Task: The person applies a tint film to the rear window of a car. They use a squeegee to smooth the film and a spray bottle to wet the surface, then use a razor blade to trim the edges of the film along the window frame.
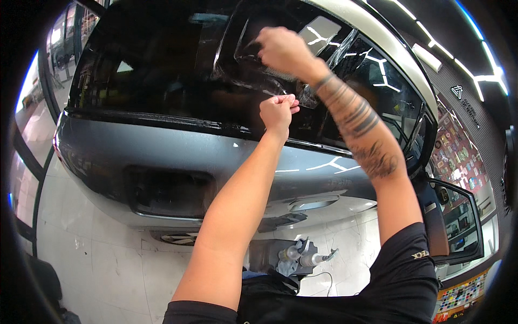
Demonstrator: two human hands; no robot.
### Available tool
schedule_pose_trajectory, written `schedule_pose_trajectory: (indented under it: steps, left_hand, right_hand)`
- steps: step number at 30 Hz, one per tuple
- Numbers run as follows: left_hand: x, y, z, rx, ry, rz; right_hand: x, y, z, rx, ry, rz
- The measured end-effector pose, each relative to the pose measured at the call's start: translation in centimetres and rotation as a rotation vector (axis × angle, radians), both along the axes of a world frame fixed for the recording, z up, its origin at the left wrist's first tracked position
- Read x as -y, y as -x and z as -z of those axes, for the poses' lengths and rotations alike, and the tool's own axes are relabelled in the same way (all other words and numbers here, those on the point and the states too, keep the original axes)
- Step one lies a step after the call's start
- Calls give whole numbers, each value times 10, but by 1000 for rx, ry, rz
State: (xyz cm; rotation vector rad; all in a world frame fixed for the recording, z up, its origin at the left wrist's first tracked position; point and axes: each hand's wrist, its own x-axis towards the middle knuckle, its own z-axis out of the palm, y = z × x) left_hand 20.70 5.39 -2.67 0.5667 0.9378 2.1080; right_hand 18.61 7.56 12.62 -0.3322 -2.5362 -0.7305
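Note:
A wet, dark car window (151, 70) lies in front of me, above a grey door panel (108, 140). Over the glass hangs a thin, clear film (307, 97), creased and shiny, its edges hard to trace against the dark pane. My left hand (277, 114) is closed in a pinch at the film's lower part, just above the window's bottom edge. Higher up and further right, my right hand (286, 49) is curled closed at the film's upper part and blurred by motion. Its fingertips are partly hidden, and the film between the hands is wrinkled.
Below the car, a small dark cart (264, 254) carries spray bottles (310, 260) near my body. An open car door (458, 221) stands at the right. A display wall (461, 156) is behind it. Pale tiled floor (102, 254) stretches at lower left.

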Motion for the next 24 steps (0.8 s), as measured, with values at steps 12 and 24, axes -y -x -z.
schedule_pose_trajectory:
  steps: [12, 24]
  left_hand:
    - [-7, -6, 0, 9, 16, 20]
    - [-6, -12, -2, -1, 62, 42]
  right_hand:
    - [-20, -18, -29, -175, 17, -137]
    - [-28, -27, -23, -315, -112, -192]
